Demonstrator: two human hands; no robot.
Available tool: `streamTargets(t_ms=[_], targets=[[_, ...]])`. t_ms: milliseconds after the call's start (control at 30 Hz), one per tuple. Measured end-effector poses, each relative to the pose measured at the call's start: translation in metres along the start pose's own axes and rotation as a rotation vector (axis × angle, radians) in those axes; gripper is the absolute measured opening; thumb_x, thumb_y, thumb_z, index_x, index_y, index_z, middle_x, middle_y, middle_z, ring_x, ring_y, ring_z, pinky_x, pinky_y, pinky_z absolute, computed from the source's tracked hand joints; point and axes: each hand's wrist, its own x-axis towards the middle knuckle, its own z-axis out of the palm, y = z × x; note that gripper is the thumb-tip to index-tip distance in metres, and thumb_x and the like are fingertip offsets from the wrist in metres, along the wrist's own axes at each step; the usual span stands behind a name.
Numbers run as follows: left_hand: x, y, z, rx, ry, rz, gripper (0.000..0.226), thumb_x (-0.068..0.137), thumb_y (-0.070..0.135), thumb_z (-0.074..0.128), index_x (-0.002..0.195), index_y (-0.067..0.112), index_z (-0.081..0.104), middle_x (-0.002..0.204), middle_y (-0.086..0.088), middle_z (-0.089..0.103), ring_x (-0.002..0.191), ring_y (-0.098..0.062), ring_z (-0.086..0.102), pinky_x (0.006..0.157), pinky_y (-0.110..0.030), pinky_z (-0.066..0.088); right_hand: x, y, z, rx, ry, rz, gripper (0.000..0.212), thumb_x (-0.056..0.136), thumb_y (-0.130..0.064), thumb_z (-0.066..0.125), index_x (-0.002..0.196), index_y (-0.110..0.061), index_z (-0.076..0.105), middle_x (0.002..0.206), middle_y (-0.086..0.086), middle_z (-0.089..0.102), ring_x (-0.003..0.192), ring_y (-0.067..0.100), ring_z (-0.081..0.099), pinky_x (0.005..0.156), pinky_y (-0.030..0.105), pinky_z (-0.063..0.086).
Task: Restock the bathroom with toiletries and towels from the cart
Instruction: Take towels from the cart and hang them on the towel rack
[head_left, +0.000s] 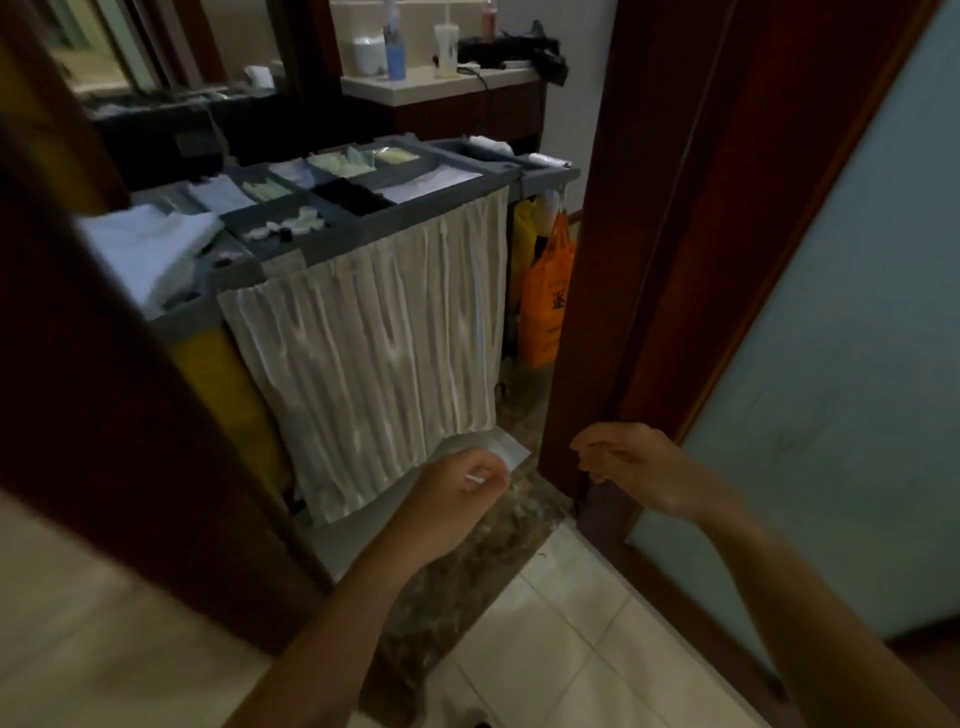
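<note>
Your left hand (457, 486) holds a packet (506, 451) in the doorway. Just beyond that grip the curtain (374, 338) hangs down the front of the cart (337, 241). Further up past the grip, toiletries (283, 226) lie in the cart's top compartments, with towels (145, 244) on its left end. To the right of the grip is your right hand (634, 467), apart from it and beside the jamb (587, 312). Beyond that hand, a bag (545, 301) hangs at the cart's right end. Behind the cart stands a counter (415, 93) with bottles (395, 52) on it. Under the grip lies the threshold (457, 587).
</note>
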Motion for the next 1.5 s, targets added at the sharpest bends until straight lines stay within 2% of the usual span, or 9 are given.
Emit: streamTargets(t_ms=[200, 300, 433, 567, 700, 1067, 1167, 1333, 1500], targets=[[0.091, 0.014, -0.005, -0.059, 0.086, -0.031, 0.014, 0.091, 0.022, 0.052, 0.099, 0.021, 0.064, 0.094, 0.006, 0.062, 0.092, -0.008, 0.057, 0.072, -0.017, 0.043, 0.077, 0.022, -0.039, 0.023, 0.006, -0.01, 0.018, 0.097, -0.015, 0.045, 0.096, -0.022, 0.062, 0.083, -0.011, 0.063, 0.071, -0.005, 0.06, 0.067, 0.016, 0.048], [0.135, 0.021, -0.011, -0.054, 0.081, -0.011, 0.013, 0.092, 0.022, 0.052, 0.096, 0.02, 0.064, 0.098, 0.003, 0.064, 0.095, -0.009, 0.058, 0.078, -0.019, 0.045, 0.113, 0.037, -0.052, 0.081, 0.013, 0.01, 0.016, 0.097, -0.015, 0.045, 0.097, -0.025, 0.057, 0.085, -0.018, 0.059, 0.076, -0.005, 0.058, 0.065, 0.008, 0.046], [0.19, 0.023, -0.02, -0.071, 0.11, -0.041, 0.016, 0.091, 0.019, 0.052, 0.084, 0.026, 0.064, 0.085, 0.007, 0.063, 0.087, -0.012, 0.06, 0.076, -0.021, 0.046, 0.169, 0.06, -0.065, 0.138, -0.041, 0.029, 0.017, 0.096, -0.02, 0.046, 0.102, -0.023, 0.062, 0.089, -0.015, 0.061, 0.084, 0.001, 0.06, 0.069, 0.013, 0.044], [0.239, 0.024, -0.029, -0.116, 0.159, -0.097, 0.016, 0.089, 0.026, 0.053, 0.089, 0.018, 0.066, 0.089, -0.002, 0.066, 0.091, -0.02, 0.063, 0.084, -0.031, 0.049, 0.237, 0.078, -0.08, 0.211, -0.095, -0.039, 0.017, 0.095, -0.025, 0.049, 0.092, -0.038, 0.06, 0.088, -0.018, 0.063, 0.083, -0.004, 0.061, 0.068, 0.011, 0.043], [0.28, 0.034, -0.043, -0.091, 0.244, -0.166, 0.028, 0.085, 0.033, 0.054, 0.1, 0.012, 0.064, 0.1, -0.009, 0.065, 0.091, -0.021, 0.063, 0.087, -0.041, 0.049, 0.31, 0.087, -0.096, 0.291, -0.176, -0.08, 0.018, 0.095, -0.023, 0.05, 0.107, -0.023, 0.063, 0.095, -0.01, 0.064, 0.086, 0.001, 0.061, 0.066, 0.011, 0.043], [0.308, 0.022, -0.12, -0.067, 0.664, -0.315, 0.022, 0.095, 0.017, 0.047, 0.108, 0.008, 0.062, 0.105, -0.012, 0.066, 0.091, -0.015, 0.063, 0.072, -0.012, 0.047, 0.47, 0.044, -0.084, 0.36, -0.436, -0.293, 0.016, 0.095, -0.016, 0.048, 0.093, -0.023, 0.062, 0.089, -0.001, 0.066, 0.081, 0.011, 0.062, 0.063, 0.01, 0.045], [0.306, 0.008, -0.142, -0.098, 0.754, -0.346, 0.019, 0.095, 0.019, 0.046, 0.106, 0.016, 0.061, 0.105, -0.008, 0.066, 0.094, -0.013, 0.063, 0.078, -0.019, 0.048, 0.5, 0.021, -0.067, 0.39, -0.496, -0.326, 0.018, 0.094, -0.01, 0.048, 0.089, -0.021, 0.061, 0.085, 0.001, 0.065, 0.076, 0.012, 0.061, 0.062, 0.007, 0.045], [0.304, -0.026, -0.199, -0.138, 0.869, -0.398, 0.02, 0.095, 0.022, 0.046, 0.106, 0.019, 0.062, 0.103, 0.0, 0.066, 0.093, -0.007, 0.063, 0.075, -0.018, 0.048, 0.547, -0.028, -0.028, 0.36, -0.586, -0.412, 0.02, 0.094, -0.016, 0.049, 0.09, -0.029, 0.063, 0.089, -0.001, 0.069, 0.082, 0.014, 0.066, 0.076, 0.026, 0.049], [0.309, -0.06, -0.279, -0.148, 0.963, -0.435, 0.017, 0.095, 0.021, 0.046, 0.099, 0.021, 0.063, 0.098, -0.002, 0.067, 0.092, -0.012, 0.063, 0.07, -0.018, 0.045, 0.603, -0.097, 0.007, 0.357, -0.614, -0.455, 0.019, 0.093, -0.015, 0.051, 0.09, -0.028, 0.065, 0.087, -0.002, 0.07, 0.078, 0.01, 0.067, 0.071, 0.02, 0.049]])
